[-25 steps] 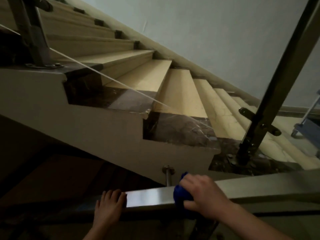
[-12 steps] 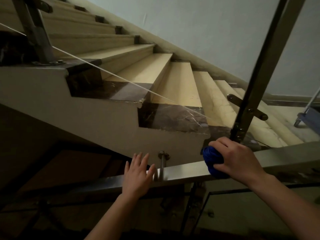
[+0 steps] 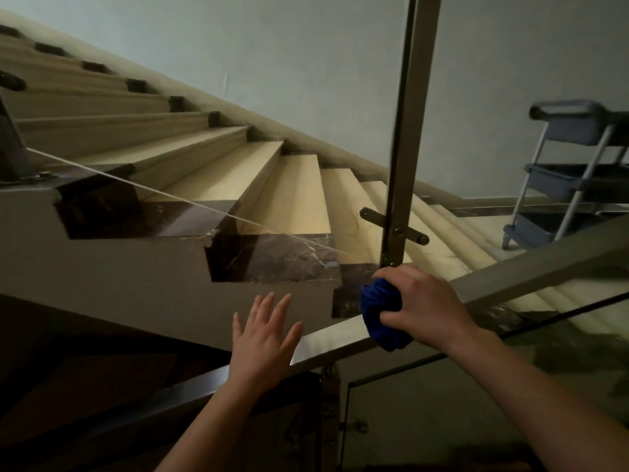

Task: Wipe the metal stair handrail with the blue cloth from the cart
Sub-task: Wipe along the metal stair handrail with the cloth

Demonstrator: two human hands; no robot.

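Note:
The metal handrail (image 3: 531, 267) runs diagonally from lower left up to the right edge of the head view. My right hand (image 3: 425, 304) grips a bunched blue cloth (image 3: 381, 311) and holds it against the rail's top, just below a metal post. My left hand (image 3: 263, 335) is spread with straight fingers, over the rail lower down to the left; whether it touches the rail I cannot tell. The grey cart (image 3: 571, 175) stands at the far right on the landing.
An upright metal post (image 3: 408, 131) with a bracket rises just behind the cloth. Beige stone stairs (image 3: 292, 192) with dark edging climb to the upper left. A glass panel (image 3: 476, 403) hangs under the rail. The lower left is dark.
My right hand has slid the cloth up the rail to the right. My left hand let go of the rail and now has its fingers spread. The view has swung right and the cart has come into sight.

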